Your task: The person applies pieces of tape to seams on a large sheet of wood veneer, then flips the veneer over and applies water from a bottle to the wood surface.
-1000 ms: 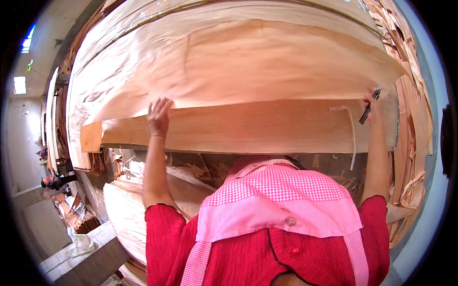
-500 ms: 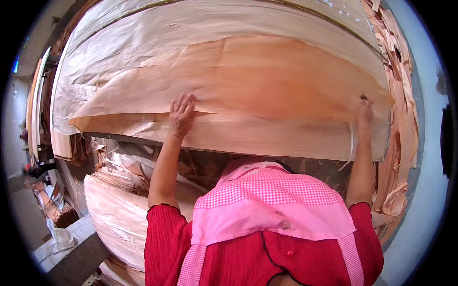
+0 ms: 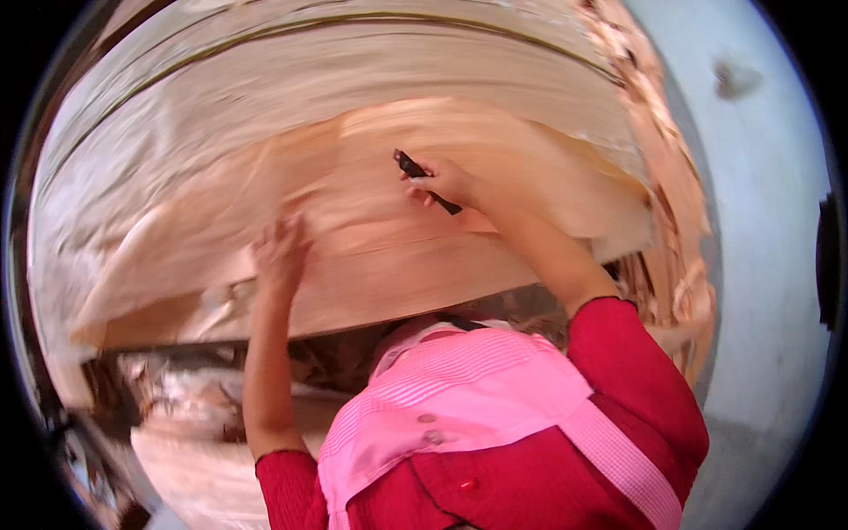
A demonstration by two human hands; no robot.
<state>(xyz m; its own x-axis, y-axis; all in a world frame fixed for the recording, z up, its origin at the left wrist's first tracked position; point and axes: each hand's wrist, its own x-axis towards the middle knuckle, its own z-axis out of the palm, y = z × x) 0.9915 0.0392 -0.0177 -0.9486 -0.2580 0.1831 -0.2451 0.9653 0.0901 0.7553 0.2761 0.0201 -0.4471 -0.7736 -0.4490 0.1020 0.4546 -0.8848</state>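
Observation:
My right hand [image 3: 446,183] is closed round a slim black utility knife [image 3: 408,164], held slantwise over the middle of an orange-tan wood veneer sheet [image 3: 371,141]. To its left, my left hand [image 3: 283,247] lies on the veneer with its fingers apart, slightly blurred by motion. The orange-tan sheet rests on a wide stack of paler veneer [image 3: 203,97]. Its near edge shows a lighter strip of veneer [image 3: 397,296] along the front of the stack.
Torn veneer strips [image 3: 667,168] are heaped along the right side, beside a pale blue wall [image 3: 760,238]. More veneer sheets [image 3: 194,450] lie lower at the left, under the stack's front edge. A dark cord-like line [image 3: 336,19] crosses the far part of the stack.
My right hand has moved from the sheet's right end to its middle with the knife. The view has turned, and my left hand still lies on the veneer.

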